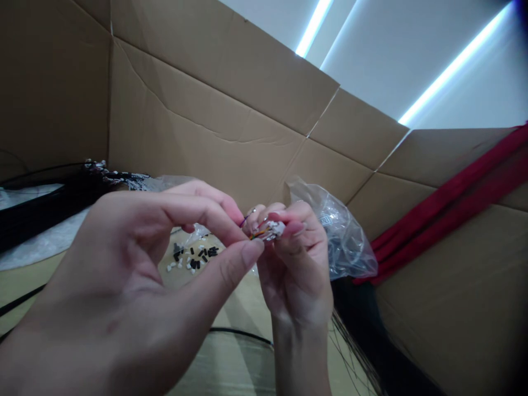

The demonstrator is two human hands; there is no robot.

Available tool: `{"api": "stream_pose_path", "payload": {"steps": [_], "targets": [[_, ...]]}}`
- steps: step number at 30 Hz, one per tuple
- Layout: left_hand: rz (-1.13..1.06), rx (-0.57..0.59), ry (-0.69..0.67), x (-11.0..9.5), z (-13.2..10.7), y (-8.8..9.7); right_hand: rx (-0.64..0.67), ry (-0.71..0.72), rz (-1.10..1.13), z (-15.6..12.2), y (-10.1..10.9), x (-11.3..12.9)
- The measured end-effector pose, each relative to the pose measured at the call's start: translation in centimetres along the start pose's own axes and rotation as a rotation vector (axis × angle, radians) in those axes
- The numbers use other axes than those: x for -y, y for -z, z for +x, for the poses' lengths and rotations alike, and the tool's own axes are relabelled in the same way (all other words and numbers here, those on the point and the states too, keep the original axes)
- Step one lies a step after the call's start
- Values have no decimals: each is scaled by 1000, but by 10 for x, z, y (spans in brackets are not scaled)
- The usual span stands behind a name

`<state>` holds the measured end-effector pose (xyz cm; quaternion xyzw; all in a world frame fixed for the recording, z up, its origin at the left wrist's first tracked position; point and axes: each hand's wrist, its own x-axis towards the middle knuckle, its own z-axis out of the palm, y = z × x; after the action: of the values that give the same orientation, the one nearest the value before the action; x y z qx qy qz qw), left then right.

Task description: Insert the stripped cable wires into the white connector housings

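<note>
My left hand [165, 264] pinches thin coloured wires [259, 235] between thumb and index finger. At the ends of those wires is a small white connector [277, 228], held between the thumb and fingers of my right hand [295, 247]. The two hands almost meet at the middle of the view, above the table. One darker wire with a bare metal tip [249, 213] sticks up between the fingertips. My fingers partly cover the connector, so how the wires sit in it cannot be made out.
Small black and white pieces [196, 256] lie scattered on the table [237, 360]. A bundle of black cables [49, 203] with white ends lies at the left. A clear plastic bag [334, 231] stands behind my right hand. Cardboard walls [198, 88] surround the table; red cloth [445, 214] hangs at the right.
</note>
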<state>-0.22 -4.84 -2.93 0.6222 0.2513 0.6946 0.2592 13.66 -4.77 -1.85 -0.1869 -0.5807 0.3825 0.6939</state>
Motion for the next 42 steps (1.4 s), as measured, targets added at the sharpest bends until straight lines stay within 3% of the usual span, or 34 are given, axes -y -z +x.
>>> {"api": "stream_pose_path", "payload": {"steps": [8, 15, 22, 27, 33, 42], "targets": [[-19, 83, 49, -2, 3, 2, -18, 13, -33, 0, 0, 1], [-31, 82, -13, 2, 5, 1, -12, 43, -90, -2, -1, 1], [-184, 229, 51, 7, 10, 2, -22, 85, -127, -2, 1, 0], [-163, 213, 49, 7, 11, 5, 5, 95, -112, -2, 2, -1], [-36, 109, -10, 3, 6, 4, 66, 71, -5, -2, 1, -2], [10, 151, -12, -3, 6, 7, 51, 151, -124, -3, 0, -3]]}}
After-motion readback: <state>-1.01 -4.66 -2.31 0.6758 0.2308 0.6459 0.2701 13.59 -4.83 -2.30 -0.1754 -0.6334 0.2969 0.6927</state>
